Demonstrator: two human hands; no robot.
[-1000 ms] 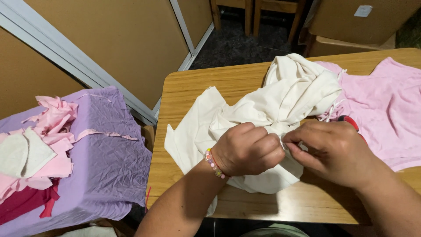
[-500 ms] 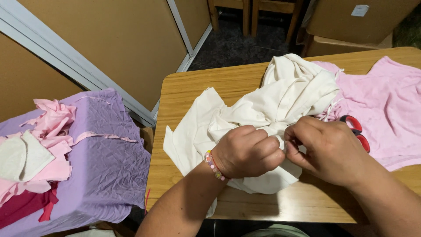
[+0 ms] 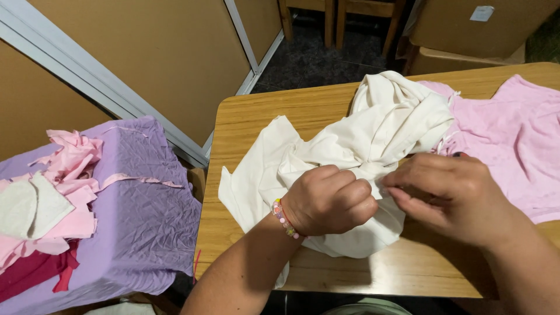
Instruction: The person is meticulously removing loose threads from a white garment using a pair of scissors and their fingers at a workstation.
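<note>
Right hand now lower over red scissors, both grips clenched on cream cloth between them.

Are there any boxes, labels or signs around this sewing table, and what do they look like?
Cardboard box: on the floor past the table's far edge, top right; large, plain brown.
Label: stuck on that box; small white rectangle, print too small to read.
Second cardboard box: lower, in front of the first; flat brown top.
No signs or screens.

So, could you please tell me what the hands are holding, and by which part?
Both hands, left hand and right hand, pinch the cream cloth at a bunched fold near its middle, over the wooden table.
</note>
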